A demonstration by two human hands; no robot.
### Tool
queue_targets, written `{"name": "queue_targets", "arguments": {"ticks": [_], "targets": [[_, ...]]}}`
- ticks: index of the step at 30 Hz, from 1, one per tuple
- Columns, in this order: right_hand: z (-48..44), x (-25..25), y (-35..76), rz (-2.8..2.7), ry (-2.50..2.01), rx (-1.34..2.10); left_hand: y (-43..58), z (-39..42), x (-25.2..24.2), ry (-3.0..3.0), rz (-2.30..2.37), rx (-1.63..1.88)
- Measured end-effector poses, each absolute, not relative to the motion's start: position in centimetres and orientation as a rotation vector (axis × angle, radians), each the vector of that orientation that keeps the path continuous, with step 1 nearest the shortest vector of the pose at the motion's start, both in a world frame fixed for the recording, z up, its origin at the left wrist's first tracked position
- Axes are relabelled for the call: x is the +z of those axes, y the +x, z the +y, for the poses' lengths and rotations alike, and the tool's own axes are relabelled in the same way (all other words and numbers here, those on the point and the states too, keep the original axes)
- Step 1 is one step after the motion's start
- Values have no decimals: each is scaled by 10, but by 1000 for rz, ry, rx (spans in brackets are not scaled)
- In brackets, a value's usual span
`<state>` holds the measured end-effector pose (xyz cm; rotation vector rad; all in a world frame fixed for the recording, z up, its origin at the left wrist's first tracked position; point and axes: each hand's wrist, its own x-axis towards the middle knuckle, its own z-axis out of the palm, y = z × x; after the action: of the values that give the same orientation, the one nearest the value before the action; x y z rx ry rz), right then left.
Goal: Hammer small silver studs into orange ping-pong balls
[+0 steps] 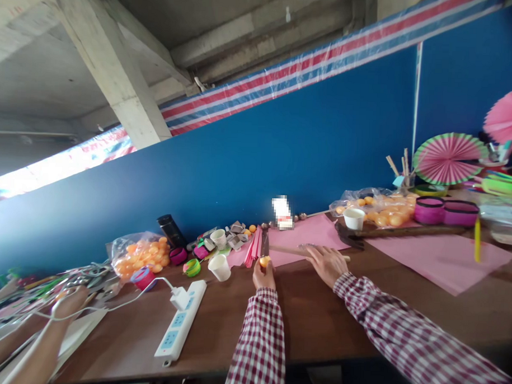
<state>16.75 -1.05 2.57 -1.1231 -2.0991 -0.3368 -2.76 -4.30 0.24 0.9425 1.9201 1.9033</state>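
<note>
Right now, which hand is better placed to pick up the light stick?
Probably the right hand: it lies over the light stick, though whether it grips it is unclear. The left hand is occupied, holding an orange ball.

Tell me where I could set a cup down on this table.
Bare tabletop lies between the power strip and the left sleeve, between the left sleeve and right sleeve, and between the right sleeve and the rightmost pink sheet. It is crowded along the blue partition, with bagged orange balls and cups, and at far left around another person's hand.
</note>
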Motion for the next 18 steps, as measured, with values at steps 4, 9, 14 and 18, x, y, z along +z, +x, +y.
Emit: {"name": "queue_targets", "arguments": {"ticks": [4,9,14,18], "targets": [[-12,27,168,-2091,-1120,-331,-28,-41,-1,913,1853,1908],[-11,25,167,-2128,-1068,-396,-29,-41,-1,941,1898,1956],[-11,25,167,-2137,-1100,-377,-32,-41,-3,944,1886,1971],[-11,25,167,-2131,-1116,-351,-34,-39,-7,956,1887,1992]]}}
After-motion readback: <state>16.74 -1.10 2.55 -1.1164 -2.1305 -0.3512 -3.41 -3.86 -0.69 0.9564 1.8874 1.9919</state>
